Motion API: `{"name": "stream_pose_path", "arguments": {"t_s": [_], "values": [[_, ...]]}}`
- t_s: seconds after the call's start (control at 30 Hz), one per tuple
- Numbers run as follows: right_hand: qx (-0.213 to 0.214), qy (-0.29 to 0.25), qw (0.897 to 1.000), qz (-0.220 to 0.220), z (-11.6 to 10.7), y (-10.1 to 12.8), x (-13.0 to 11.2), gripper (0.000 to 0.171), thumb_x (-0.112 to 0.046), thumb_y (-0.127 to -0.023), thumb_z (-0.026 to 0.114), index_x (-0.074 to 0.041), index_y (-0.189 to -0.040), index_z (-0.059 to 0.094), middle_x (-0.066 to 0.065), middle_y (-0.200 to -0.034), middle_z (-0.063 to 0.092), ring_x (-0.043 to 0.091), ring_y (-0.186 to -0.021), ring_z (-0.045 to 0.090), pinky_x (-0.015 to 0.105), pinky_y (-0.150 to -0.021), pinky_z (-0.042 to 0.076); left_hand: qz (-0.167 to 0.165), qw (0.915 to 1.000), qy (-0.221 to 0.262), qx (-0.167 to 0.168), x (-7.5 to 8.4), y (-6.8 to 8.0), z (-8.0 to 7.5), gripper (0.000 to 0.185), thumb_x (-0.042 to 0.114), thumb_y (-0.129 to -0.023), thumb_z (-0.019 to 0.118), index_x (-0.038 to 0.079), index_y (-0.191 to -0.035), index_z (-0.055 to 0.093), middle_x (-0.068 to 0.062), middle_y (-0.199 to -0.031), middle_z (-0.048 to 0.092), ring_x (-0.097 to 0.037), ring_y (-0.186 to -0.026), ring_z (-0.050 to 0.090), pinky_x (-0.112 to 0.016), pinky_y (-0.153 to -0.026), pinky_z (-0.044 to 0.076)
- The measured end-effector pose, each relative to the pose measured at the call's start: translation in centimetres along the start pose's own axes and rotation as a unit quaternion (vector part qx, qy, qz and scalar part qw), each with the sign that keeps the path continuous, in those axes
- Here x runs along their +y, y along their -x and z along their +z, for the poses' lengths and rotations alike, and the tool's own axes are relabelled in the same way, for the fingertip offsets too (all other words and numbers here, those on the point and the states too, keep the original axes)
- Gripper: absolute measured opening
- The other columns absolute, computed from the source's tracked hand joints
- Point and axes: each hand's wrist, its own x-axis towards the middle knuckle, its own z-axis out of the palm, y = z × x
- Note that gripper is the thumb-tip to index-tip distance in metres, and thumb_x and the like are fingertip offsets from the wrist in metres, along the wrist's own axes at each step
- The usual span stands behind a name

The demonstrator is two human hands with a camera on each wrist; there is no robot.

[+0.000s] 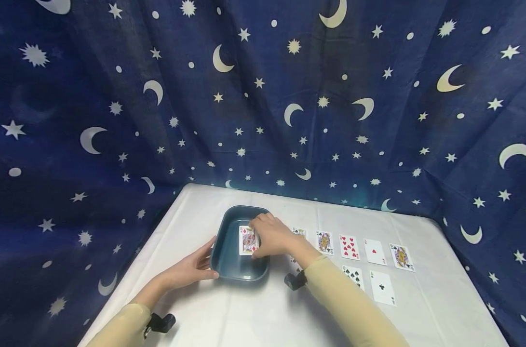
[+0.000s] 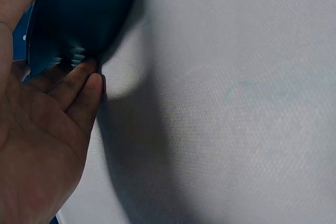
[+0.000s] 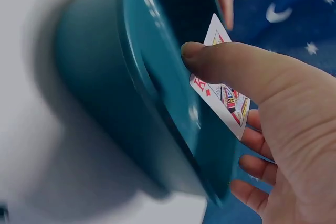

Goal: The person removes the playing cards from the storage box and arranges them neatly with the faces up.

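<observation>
My right hand (image 1: 273,236) pinches a king of diamonds playing card (image 1: 248,241) over the dark teal plastic tub (image 1: 241,278). In the right wrist view the thumb lies across the face of the card (image 3: 233,109), with the other fingers behind it. The card hangs within the rim of the tub (image 3: 94,40). At the tub's left side, my left hand (image 1: 193,267) rests its fingers against the outer wall. Those fingers look fairly straight in the left wrist view, where the hand (image 2: 47,129) meets the tub (image 2: 89,9).
Several face-up cards lie in two rows right of the tub, among them a ten of hearts (image 1: 349,247), an ace of hearts (image 1: 374,251) and an ace of clubs (image 1: 382,287). My right arm partly covers some. A starry blue curtain (image 1: 263,106) hangs behind the white-covered table (image 1: 245,318).
</observation>
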Motion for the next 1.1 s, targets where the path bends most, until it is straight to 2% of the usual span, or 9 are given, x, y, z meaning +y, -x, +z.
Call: {"name": "stream_pose_path", "arguments": {"t_s": [0.13, 0.3, 0.53, 0.73, 0.9, 1.1], "values": [[0.020, -0.005, 1.000, 0.015, -1.6, 2.2, 2.4, 0.092, -0.049, -0.064, 0.092, -0.012, -0.140, 0.057, 0.001, -0.134, 0.054, 0.019, -0.124, 0.046, 0.037, -0.115, 0.038, 0.001, 1.0000, -0.001, -0.001, -0.3, -0.1, 0.0, 0.105, 0.022, -0.092, 0.080, 0.021, -0.167, 0.005, -0.028, -0.165, 0.018, -0.043, -0.145, 0.037, -0.044, -0.116, 0.039], [0.041, -0.018, 0.998, 0.042, -2.8, 6.1, 6.1, 0.092, -0.043, -0.063, 0.094, -0.009, -0.140, 0.057, 0.006, -0.138, 0.053, 0.025, -0.129, 0.045, 0.046, -0.117, 0.037, -0.017, 0.9998, -0.009, 0.006, -0.4, -0.1, 0.1, 0.106, 0.025, -0.091, 0.080, 0.024, -0.167, 0.005, -0.025, -0.166, 0.018, -0.040, -0.145, 0.038, -0.043, -0.116, 0.040], [0.051, -0.026, 0.993, 0.099, -3.1, 12.6, 11.4, 0.091, -0.035, -0.066, 0.095, -0.008, -0.143, 0.055, 0.013, -0.143, 0.051, 0.035, -0.135, 0.042, 0.056, -0.119, 0.033, -0.025, 0.9995, -0.019, 0.010, -0.3, 0.0, 0.1, 0.107, 0.027, -0.091, 0.081, 0.024, -0.167, 0.006, -0.026, -0.166, 0.020, -0.041, -0.145, 0.038, -0.045, -0.115, 0.041], [0.056, -0.031, 0.988, 0.144, -3.2, 18.6, 15.4, 0.090, -0.029, -0.067, 0.095, -0.011, -0.145, 0.054, 0.018, -0.143, 0.049, 0.041, -0.133, 0.041, 0.066, -0.110, 0.038, -0.023, 0.9995, -0.019, 0.010, -0.1, 0.0, 0.2, 0.107, 0.028, -0.090, 0.081, 0.023, -0.167, 0.007, -0.027, -0.165, 0.020, -0.042, -0.145, 0.039, -0.047, -0.115, 0.041], [0.056, -0.036, 0.981, 0.184, -3.6, 22.7, 17.6, 0.089, -0.027, -0.066, 0.095, -0.012, -0.144, 0.055, 0.019, -0.138, 0.051, 0.042, -0.127, 0.043, 0.067, -0.103, 0.042, -0.022, 0.9996, -0.017, 0.007, -0.2, -0.1, 0.1, 0.106, 0.027, -0.091, 0.081, 0.026, -0.167, 0.006, -0.027, -0.165, 0.020, -0.042, -0.145, 0.038, -0.045, -0.115, 0.041], [0.051, -0.031, 0.974, 0.217, -3.3, 26.8, 19.2, 0.091, -0.032, -0.064, 0.096, -0.002, -0.140, 0.056, 0.024, -0.133, 0.054, 0.047, -0.122, 0.045, 0.069, -0.100, 0.043, -0.018, 0.9997, -0.015, 0.004, -0.1, -0.2, 0.1, 0.106, 0.026, -0.091, 0.080, 0.025, -0.167, 0.006, -0.027, -0.165, 0.020, -0.042, -0.145, 0.037, -0.047, -0.116, 0.040]]}}
